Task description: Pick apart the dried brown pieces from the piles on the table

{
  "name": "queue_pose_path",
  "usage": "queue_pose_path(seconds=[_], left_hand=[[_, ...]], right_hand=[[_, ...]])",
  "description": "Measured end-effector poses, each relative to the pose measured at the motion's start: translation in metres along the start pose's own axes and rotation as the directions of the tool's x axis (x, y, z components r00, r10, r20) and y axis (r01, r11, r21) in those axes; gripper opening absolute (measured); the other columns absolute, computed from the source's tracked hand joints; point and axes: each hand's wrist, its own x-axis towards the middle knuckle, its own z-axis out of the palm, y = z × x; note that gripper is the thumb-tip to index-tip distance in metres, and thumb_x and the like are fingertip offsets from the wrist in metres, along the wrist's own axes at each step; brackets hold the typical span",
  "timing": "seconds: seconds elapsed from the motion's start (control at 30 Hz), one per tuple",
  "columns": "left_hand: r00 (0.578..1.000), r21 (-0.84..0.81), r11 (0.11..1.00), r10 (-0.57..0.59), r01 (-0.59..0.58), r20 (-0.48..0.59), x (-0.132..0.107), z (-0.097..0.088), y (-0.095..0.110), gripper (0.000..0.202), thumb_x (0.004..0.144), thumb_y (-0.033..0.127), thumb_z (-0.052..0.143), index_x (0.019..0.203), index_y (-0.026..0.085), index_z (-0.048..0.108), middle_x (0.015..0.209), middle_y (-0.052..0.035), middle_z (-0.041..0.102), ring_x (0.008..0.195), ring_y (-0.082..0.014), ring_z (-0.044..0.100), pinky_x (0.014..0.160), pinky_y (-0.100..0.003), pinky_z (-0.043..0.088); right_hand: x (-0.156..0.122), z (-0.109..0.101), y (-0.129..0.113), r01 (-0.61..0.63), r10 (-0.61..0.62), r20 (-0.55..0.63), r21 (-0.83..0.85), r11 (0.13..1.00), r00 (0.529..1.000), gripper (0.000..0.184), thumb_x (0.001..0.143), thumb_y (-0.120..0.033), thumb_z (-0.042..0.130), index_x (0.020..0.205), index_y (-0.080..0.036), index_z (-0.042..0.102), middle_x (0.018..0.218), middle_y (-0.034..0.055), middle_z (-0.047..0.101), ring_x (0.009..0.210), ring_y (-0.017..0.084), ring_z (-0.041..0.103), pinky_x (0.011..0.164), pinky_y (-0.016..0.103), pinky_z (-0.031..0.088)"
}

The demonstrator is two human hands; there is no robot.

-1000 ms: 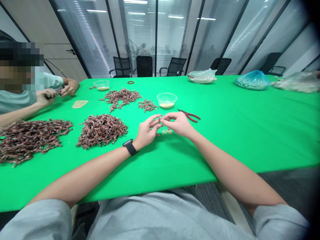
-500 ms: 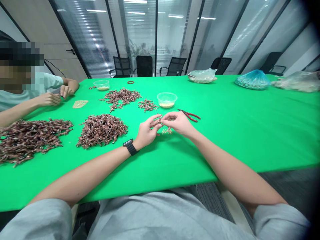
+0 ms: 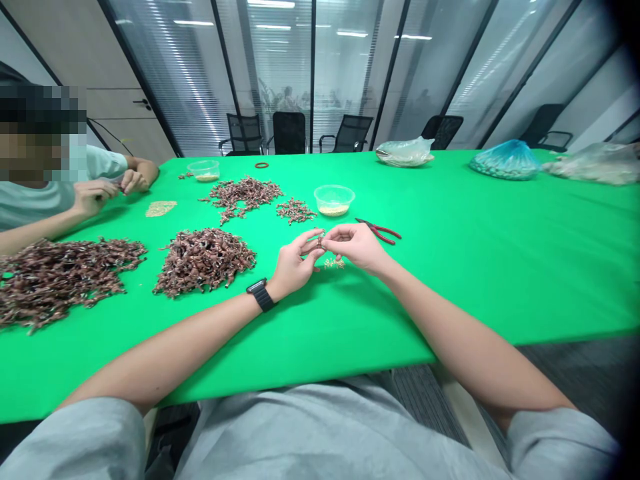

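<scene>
My left hand (image 3: 295,257) and my right hand (image 3: 354,245) meet above the green table cover (image 3: 450,280), their fingertips pinching a tiny copper-coloured piece (image 3: 319,237). Its exact shape is hidden by my fingers. Just below my right fingers lies a small heap of gold-coloured bits (image 3: 334,264). Red-handled pliers (image 3: 379,231) rest beyond my right hand, not touching it. A black smartwatch (image 3: 261,295) sits on my left wrist.
Several heaps of copper-brown pieces (image 3: 204,262) cover the table to my left. A clear bowl of small beads (image 3: 334,201) stands ahead. A co-worker's hands (image 3: 133,181) work at the far left. Plastic bags (image 3: 506,161) lie along the far side.
My hands stay almost still around the tiny piece. The co-worker's hands have shifted slightly closer together.
</scene>
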Motion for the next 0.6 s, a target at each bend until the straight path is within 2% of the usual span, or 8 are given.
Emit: queue_pose_path(seconds=[0.17, 0.3, 0.4, 0.53, 0.6], left_hand=[[1.000, -0.013, 1.000, -0.013, 0.013, 0.001, 0.0006, 0.0001, 0.0003, 0.053, 0.090, 0.037, 0.068, 0.137, 0.016, 0.056, 0.130, -0.0138, 0.068, 0.114, -0.0335, 0.069, 0.055, -0.028, 0.066], [1.000, 0.017, 1.000, -0.001, 0.001, -0.008, 0.0001, -0.0003, 0.0001, 0.052, 0.091, 0.037, 0.067, 0.137, 0.017, 0.056, 0.127, -0.0128, 0.070, 0.111, -0.0318, 0.071, 0.055, -0.027, 0.066], [0.998, 0.126, 0.990, 0.058, -0.055, -0.019, -0.0009, -0.0015, -0.0002, 0.047, 0.093, 0.032, 0.064, 0.138, 0.019, 0.056, 0.126, -0.0109, 0.071, 0.106, -0.0278, 0.073, 0.060, -0.027, 0.066], [0.983, 0.307, 0.935, 0.185, -0.176, 0.000, -0.0019, -0.0040, 0.0005, 0.043, 0.095, 0.018, 0.056, 0.138, 0.021, 0.056, 0.132, -0.0072, 0.068, 0.112, -0.0218, 0.071, 0.092, -0.033, 0.063], [0.976, 0.347, 0.913, 0.216, -0.213, 0.029, -0.0021, -0.0049, 0.0011, 0.043, 0.095, 0.015, 0.053, 0.138, 0.022, 0.055, 0.135, -0.0062, 0.066, 0.116, -0.0203, 0.069, 0.099, -0.034, 0.060]], right_hand=[[-0.0002, -0.0007, 0.0014, 0.163, -0.177, -0.033, -0.249, 0.955, 0.984, 0.020, 0.078, -0.032, 0.070, 0.079, -0.014, 0.076, 0.076, 0.0069, 0.074, 0.070, 0.018, 0.066, 0.066, 0.029, 0.051], [-0.0013, -0.0005, 0.0018, 0.218, -0.237, -0.021, -0.320, 0.922, 0.971, 0.019, 0.081, -0.030, 0.066, 0.081, -0.015, 0.078, 0.077, 0.0060, 0.075, 0.073, 0.019, 0.067, 0.067, 0.028, 0.051], [-0.0018, 0.0009, 0.0007, 0.151, -0.161, -0.018, -0.248, 0.957, 0.987, 0.020, 0.079, -0.032, 0.068, 0.078, -0.014, 0.076, 0.072, 0.0058, 0.073, 0.065, 0.016, 0.064, 0.059, 0.026, 0.048], [-0.0019, 0.0029, -0.0010, -0.061, 0.061, 0.005, -0.005, 0.998, 0.998, 0.022, 0.074, -0.036, 0.073, 0.074, -0.014, 0.072, 0.060, 0.0021, 0.064, 0.051, 0.011, 0.055, 0.050, 0.024, 0.044], [-0.0018, 0.0030, -0.0020, -0.145, 0.144, 0.023, 0.096, 0.985, 0.989, 0.023, 0.071, -0.036, 0.076, 0.069, -0.014, 0.069, 0.056, -0.0003, 0.059, 0.050, 0.010, 0.051, 0.049, 0.023, 0.043]])
